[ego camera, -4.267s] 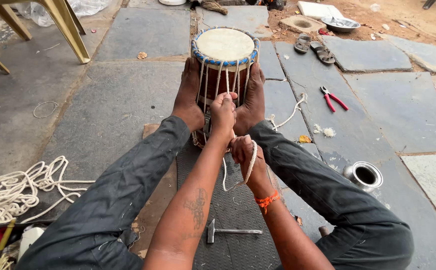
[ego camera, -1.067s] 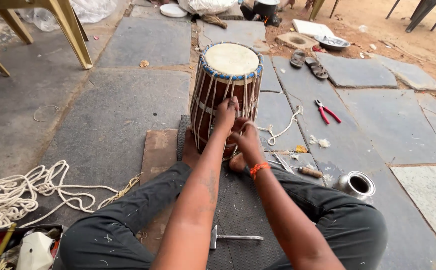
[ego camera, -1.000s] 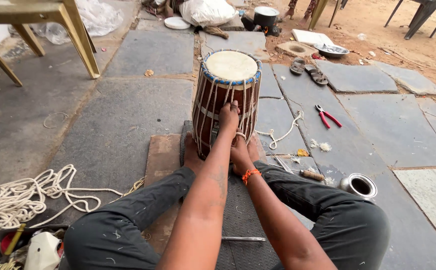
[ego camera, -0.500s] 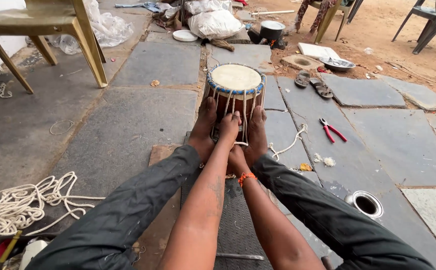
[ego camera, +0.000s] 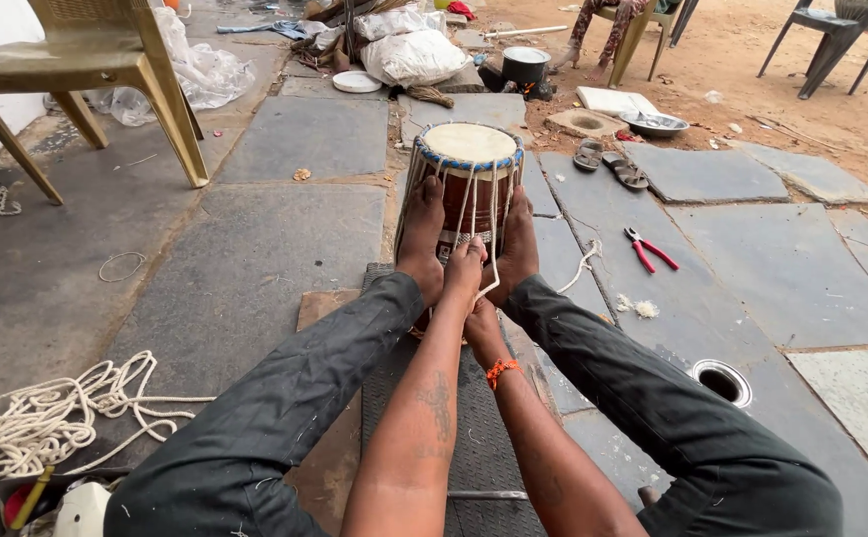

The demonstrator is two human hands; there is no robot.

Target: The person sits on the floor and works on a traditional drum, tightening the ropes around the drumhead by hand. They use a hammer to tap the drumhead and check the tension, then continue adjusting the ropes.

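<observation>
Drum (ego camera: 471, 184) at frame centre, clamped between your two feet, your left hand (ego camera: 465, 273) and right hand (ego camera: 481, 320) just below it on the lacing rope (ego camera: 493, 234). Pliers (ego camera: 646, 249) right of the drum; metal ring (ego camera: 721, 382) lower right. Rope coil (ego camera: 41, 423) lower left. Chair (ego camera: 86, 85) upper left. Sandals (ego camera: 608, 164) and bowl (ego camera: 655, 123) upper right, behind the drum.

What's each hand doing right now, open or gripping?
Left hand: closed around the white cord laced on the drum.
Right hand: closed just below the left; what it holds cannot be told.
</observation>
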